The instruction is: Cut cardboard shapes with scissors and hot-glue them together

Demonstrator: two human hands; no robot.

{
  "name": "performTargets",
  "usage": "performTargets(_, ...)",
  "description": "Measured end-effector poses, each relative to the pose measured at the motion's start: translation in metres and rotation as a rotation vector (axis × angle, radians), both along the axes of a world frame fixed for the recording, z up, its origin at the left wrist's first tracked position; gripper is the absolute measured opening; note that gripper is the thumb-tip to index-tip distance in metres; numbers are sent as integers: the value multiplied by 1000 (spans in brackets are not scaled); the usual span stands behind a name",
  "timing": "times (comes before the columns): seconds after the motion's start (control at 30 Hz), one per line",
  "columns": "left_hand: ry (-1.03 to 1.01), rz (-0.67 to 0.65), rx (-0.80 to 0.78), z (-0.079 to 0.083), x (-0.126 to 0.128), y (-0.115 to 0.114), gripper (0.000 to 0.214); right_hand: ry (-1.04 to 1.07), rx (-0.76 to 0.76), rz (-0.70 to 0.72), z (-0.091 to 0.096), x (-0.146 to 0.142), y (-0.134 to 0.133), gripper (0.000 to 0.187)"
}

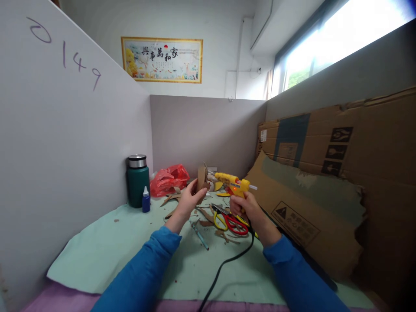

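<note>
My left hand (187, 197) is closed on a small brown cardboard piece (202, 177), held upright above the table. In my right hand (242, 206) is a yellow hot glue gun (234, 182), gripped by its handle. Its nozzle points left toward the cardboard, with a gap between them. A small orange light shows on the gun's side, and a clear glue stick (253, 187) juts from its back. The black cord (224, 264) runs down across the table. Below my right hand lie red-handled scissors (236, 225) and yellow-handled scissors (220, 222).
Cardboard scraps (205, 214) and a pen (199, 236) lie on the pale green cloth (97, 247). At the left stand a green thermos (138, 182) and a small blue bottle (146, 201), near a red plastic bag (169, 180). Large cardboard sheets (312, 203) lean along the right side.
</note>
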State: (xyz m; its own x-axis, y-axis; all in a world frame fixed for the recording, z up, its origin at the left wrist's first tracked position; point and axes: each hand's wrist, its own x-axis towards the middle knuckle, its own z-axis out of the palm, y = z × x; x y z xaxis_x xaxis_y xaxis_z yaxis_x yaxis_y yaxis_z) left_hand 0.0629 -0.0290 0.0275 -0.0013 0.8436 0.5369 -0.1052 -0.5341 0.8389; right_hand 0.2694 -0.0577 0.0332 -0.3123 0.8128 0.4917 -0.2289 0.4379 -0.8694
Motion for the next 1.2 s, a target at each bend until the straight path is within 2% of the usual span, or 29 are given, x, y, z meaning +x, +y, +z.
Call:
performTargets(0.07, 0, -21, 10, 1, 0, -1, 66, -61, 33, -9, -1, 0, -2, 32)
performTargets(0.2, -9, -24, 16, 3, 0, -2, 67, -80, 40, 12, -3, 0, 0, 16)
performTargets(0.6, 29, -15, 29, 6, -4, -3, 58, -196, 36, 35, -9, -1, 3, 18)
performTargets(0.8, 36, -21, 42, 8, -4, -4, 60, -260, 103, -66, -9, -1, 0, 15)
performTargets(1.0, 32, -64, 41, 9, -3, -5, 57, -270, 380, -214, -6, -3, -1, 11)
performTargets(1.2, 55, -58, 2, 9, -1, -8, 60, -313, 418, -307, -9, -2, 2, 10)
